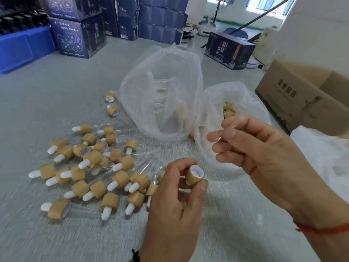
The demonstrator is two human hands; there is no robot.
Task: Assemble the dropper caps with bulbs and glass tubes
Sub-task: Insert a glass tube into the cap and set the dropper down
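Hands: left (175,193) pinches cap (195,174); right (264,148) seemingly grips glass tube (217,140), bags' rims near.

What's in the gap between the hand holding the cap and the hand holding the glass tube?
In the head view, only bare grey table and the edge of the clear plastic bag show between them.

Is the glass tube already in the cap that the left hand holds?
Not yet. The cap shows an empty white opening; the right hand holds the tube apart.
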